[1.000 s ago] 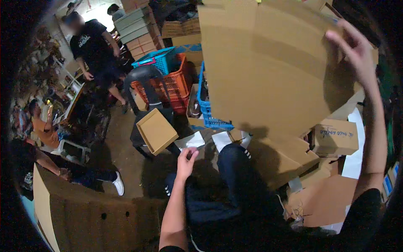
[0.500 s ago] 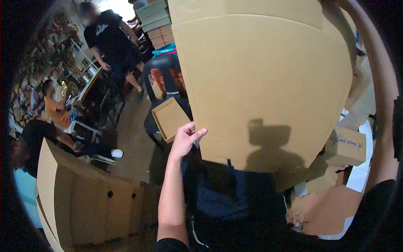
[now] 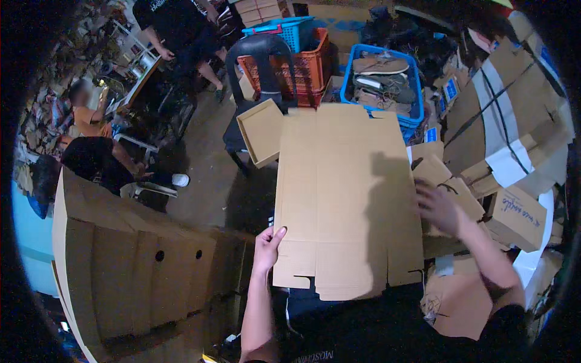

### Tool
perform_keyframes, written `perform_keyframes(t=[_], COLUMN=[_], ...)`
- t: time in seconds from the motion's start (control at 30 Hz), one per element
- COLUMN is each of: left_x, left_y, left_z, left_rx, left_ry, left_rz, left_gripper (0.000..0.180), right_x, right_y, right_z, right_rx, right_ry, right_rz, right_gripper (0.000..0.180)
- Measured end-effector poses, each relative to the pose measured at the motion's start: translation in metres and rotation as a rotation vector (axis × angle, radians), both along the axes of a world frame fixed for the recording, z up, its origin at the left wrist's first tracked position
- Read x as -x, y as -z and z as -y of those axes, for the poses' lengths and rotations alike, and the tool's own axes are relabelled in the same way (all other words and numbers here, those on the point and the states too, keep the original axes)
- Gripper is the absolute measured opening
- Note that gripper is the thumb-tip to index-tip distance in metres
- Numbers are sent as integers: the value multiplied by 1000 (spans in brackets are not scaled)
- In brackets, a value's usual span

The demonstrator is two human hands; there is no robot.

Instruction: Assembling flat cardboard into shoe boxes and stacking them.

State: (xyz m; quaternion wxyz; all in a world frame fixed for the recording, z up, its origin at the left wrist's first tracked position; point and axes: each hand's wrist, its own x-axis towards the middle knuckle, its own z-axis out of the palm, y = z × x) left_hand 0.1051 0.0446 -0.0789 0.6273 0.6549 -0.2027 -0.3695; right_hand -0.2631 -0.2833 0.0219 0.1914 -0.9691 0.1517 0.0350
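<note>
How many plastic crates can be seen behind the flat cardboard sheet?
3: an orange crate behind the black chair, a light blue crate stacked on it, and a blue crate of footwear to their right. Clutter may hide more.

We see the flat cardboard sheet [image 3: 345, 199] now lying low and spread out in front of us, where half a second ago it stood raised and filled the upper view. Our right hand [image 3: 440, 209], earlier high at the sheet's top edge, is now down at its right edge. Our left hand [image 3: 267, 245] grips the lower left edge, lower than before. The blue crate [image 3: 381, 78] and black chair [image 3: 266, 54] behind show again.
</note>
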Motion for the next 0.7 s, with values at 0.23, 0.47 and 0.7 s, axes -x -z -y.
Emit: perform_keyframes(t=[0.23,0.47,0.7], left_x=[-9,16,13], left_y=[3,-24,-45], left_z=[-29,-48,-48], left_rx=[-184,-221,-87], left_ry=[-6,222,250], left_rz=[121,907,1011], left_gripper=[26,50,31], right_x=[45,80,68], right_y=[54,84,94], right_z=[-63,-69,-57], right_rx=[164,20,-608], right_ry=[-224,-148,430], right_rz=[87,209,422], right_gripper=[74,66,30])
